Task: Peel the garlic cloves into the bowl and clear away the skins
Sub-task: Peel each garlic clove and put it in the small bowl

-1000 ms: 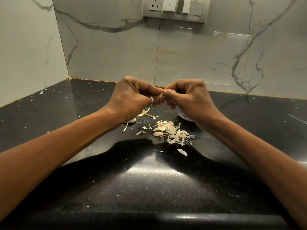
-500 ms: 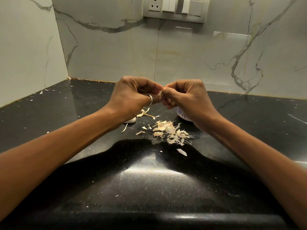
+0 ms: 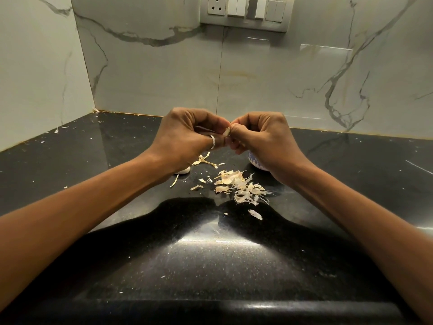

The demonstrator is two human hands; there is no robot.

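Both hands raised above the black surface (image 3: 210,266), fingertips meeting. Left hand (image 3: 185,134), ring on one finger, and right hand (image 3: 262,139) both curl their fingers closed on a small pale garlic clove (image 3: 226,132) pinched between them; only a sliver of it shows. Bowl (image 3: 256,161), white with blue pattern, sits on the surface under the right hand, mostly hidden; contents cannot be told. Loose heap of skins (image 3: 239,186) lies just in front of the hands, beside the bowl. A pale unpeeled clove (image 3: 184,170) peeks out under the left wrist.
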